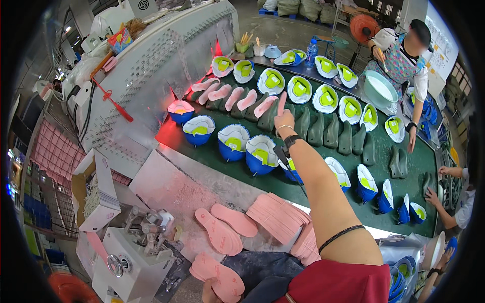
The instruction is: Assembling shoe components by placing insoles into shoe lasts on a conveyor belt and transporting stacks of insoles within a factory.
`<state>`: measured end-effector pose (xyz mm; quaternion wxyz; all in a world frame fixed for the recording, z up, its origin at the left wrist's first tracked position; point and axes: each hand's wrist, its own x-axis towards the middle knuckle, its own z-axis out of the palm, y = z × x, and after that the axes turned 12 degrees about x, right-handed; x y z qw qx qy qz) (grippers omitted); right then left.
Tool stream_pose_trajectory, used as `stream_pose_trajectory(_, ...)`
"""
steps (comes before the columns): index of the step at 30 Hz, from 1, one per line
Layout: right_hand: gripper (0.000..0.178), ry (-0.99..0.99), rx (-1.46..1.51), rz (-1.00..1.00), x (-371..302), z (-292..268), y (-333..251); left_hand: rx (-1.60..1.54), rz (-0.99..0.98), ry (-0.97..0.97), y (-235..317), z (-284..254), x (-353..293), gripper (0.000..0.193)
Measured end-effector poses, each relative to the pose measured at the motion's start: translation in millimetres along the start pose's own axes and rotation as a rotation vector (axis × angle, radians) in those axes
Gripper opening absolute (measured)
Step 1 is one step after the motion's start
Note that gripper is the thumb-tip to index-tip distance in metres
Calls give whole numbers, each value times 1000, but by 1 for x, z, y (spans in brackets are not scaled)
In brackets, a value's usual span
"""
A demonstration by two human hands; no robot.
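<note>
My right hand [284, 120], reaching out over the green conveyor belt [212, 169], pinches a pink insole [282, 102] that points away from me. Just beneath it runs a row of dark green shoe lasts [331, 132]. On the left part of that row, several lasts carry pink insoles [246, 100]; those to the right are bare. Down at the lower edge, my left hand [210, 292] is closed on a few pink insoles [222, 276], its fingers partly hidden. Blue and white shoe uppers [234, 143] with yellow-green inside stand along both sides of the lasts.
Loose insoles [222, 230] and an insole stack [278, 217] lie on the near worktop. A small metal machine [136, 262] and a carton [93, 192] stand at left. A co-worker [411, 58] with a basin [380, 87] is across the belt; another person's hands [433, 197] are at right.
</note>
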<state>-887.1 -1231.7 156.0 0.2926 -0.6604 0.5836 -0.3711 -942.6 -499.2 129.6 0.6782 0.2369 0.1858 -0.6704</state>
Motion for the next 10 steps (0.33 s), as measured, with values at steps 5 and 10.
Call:
stream_pose_trajectory(5, 37, -182, 192, -115, -3, -23, 25, 421, 285, 402, 7, 110, 19, 47)
stream_pose_trajectory(10, 36, -525, 177, -457, -162, -10, -64, 497, 434, 480, 0, 79, 5, 45)
